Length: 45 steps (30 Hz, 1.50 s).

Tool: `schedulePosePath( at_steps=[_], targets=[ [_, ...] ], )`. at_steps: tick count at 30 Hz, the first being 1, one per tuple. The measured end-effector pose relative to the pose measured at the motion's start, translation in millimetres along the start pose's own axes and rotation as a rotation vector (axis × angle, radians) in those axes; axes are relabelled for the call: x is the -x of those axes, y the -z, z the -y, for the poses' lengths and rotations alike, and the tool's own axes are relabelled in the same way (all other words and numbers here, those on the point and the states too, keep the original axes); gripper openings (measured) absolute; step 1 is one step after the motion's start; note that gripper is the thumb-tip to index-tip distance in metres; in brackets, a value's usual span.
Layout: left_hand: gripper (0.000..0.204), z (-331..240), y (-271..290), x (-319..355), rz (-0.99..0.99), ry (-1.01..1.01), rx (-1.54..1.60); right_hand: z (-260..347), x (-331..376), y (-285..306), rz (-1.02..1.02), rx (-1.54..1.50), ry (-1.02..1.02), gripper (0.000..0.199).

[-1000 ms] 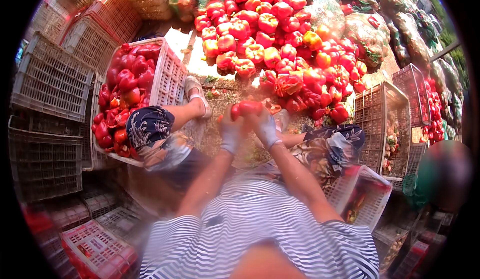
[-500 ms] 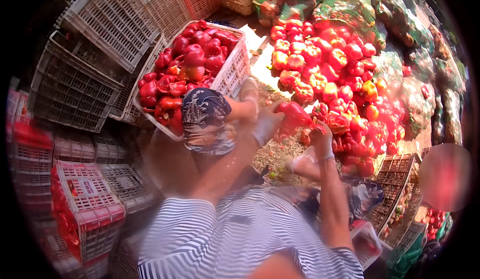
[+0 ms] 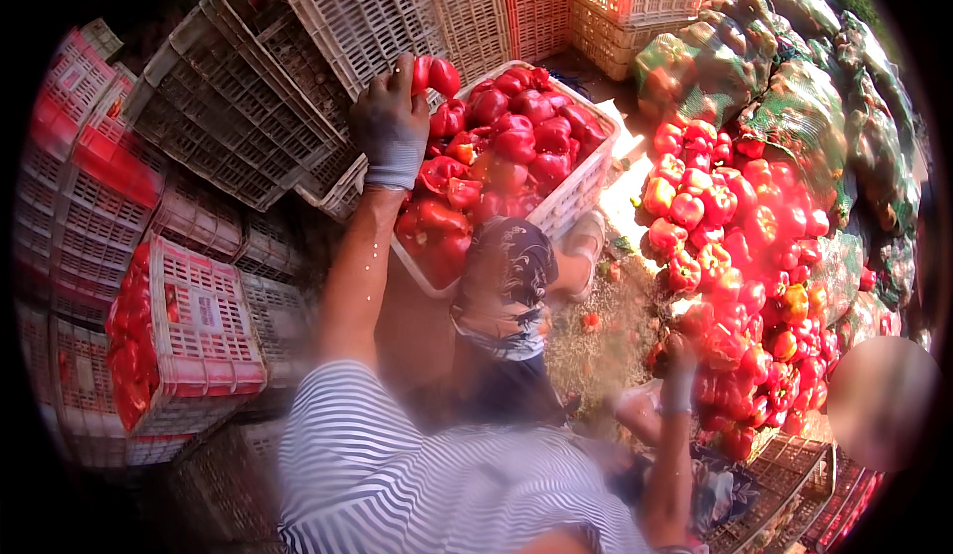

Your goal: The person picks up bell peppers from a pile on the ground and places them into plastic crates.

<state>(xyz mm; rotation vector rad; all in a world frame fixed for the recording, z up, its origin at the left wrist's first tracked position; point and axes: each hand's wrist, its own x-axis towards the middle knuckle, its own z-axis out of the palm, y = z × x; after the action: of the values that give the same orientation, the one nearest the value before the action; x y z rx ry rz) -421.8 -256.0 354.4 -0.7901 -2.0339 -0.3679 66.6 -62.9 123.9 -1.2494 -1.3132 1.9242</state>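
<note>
Now our left hand (image 3: 389, 125) curls part-closed on a red pepper (image 3: 437, 76), having swung from right of the white crate (image 3: 588, 169) to its left edge, so this pepper is beside the crate's load. Our right hand (image 3: 679, 363), right of the crate, is too blurred to read.

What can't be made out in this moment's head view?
All in the head view:
Left hand: its back hides the palm and any grip on the pepper.
Right hand: blur hides whether it holds anything.
Crate: the knee covers part of its rim.
Far right: a round blur covers whatever is there.
</note>
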Motion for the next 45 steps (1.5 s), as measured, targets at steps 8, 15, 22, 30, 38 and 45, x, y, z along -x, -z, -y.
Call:
schedulePosePath(
  at_steps=[8,15,22,30,38,45],
  targets=[
    [0.071,71.6,-122.2,82.1,1.077,-0.206,0.084,-28.3,4.5,-7.1,-0.106,0.193,0.011,0.031],
    [0.049,144.9,-78.5,27.0,0.791,0.342,0.673,-2.8,28.9,-5.8,-0.051,0.195,-0.055,0.035],
    [0.039,128.4,-53.2,43.4,0.645,0.507,0.989,36.2,46.9,-2.1,-0.186,0.552,0.2,0.041],
    [0.04,-69.7,20.3,70.0,0.829,0.317,1.447,134.7,114.5,112.3,-0.759,1.263,0.76,0.051],
    [0.041,-209.1,61.8,68.0,1.031,0.069,1.643,171.9,239.8,363.9,-1.466,1.757,0.014,0.06],
    [0.038,-255.0,42.6,101.9,1.153,0.597,1.947,127.8,112.4,305.8,-0.694,1.572,0.197,0.075]
  ],
)
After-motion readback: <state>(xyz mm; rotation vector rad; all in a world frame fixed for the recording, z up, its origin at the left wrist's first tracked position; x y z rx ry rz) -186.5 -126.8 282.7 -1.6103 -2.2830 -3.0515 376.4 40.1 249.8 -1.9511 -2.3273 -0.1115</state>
